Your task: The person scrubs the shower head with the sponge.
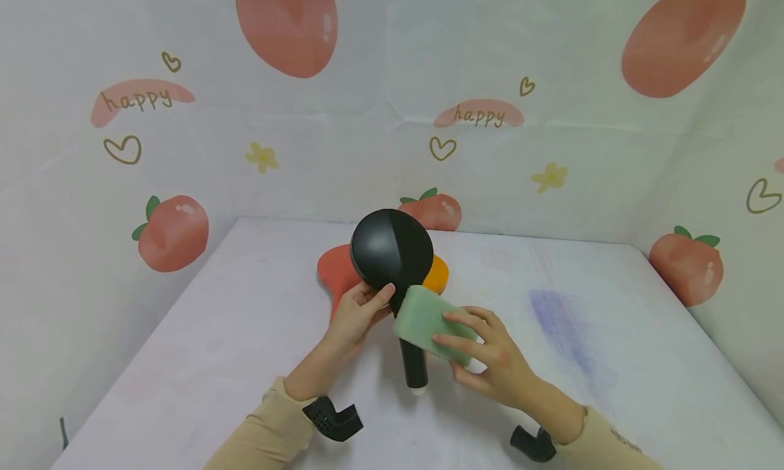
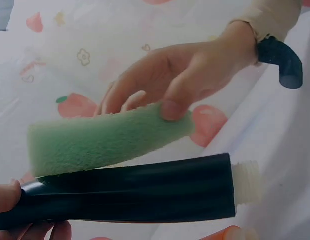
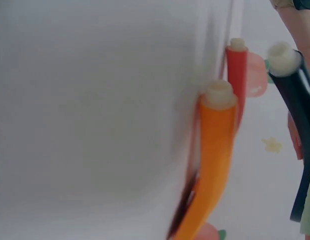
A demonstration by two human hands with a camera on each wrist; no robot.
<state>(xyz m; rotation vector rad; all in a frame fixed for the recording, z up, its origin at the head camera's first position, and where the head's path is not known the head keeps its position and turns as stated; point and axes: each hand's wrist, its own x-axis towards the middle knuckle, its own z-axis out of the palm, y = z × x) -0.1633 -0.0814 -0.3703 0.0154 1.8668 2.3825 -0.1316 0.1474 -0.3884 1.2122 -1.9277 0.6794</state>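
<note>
A black thing with a big round head (image 1: 388,249) and a long handle (image 1: 413,364) is held upright in front of me. A pale threaded stub (image 2: 247,182) sticks out of the handle's end. My left hand (image 1: 361,313) grips its neck, just below the head. In my right hand (image 1: 499,354) is a light green sponge block (image 1: 429,320), pinched between fingers and thumb. The sponge lies along the upper handle, its left end right at the black surface in the left wrist view. In the right wrist view only a strip of sponge (image 3: 309,210) shows.
Behind the black thing lie a red one (image 1: 335,269) and an orange one (image 1: 437,276), partly hidden; both have pale stubs in the right wrist view. The white tabletop (image 1: 612,286) bears a bluish smear (image 1: 560,327). A fruit-printed sheet (image 1: 367,137) stands behind.
</note>
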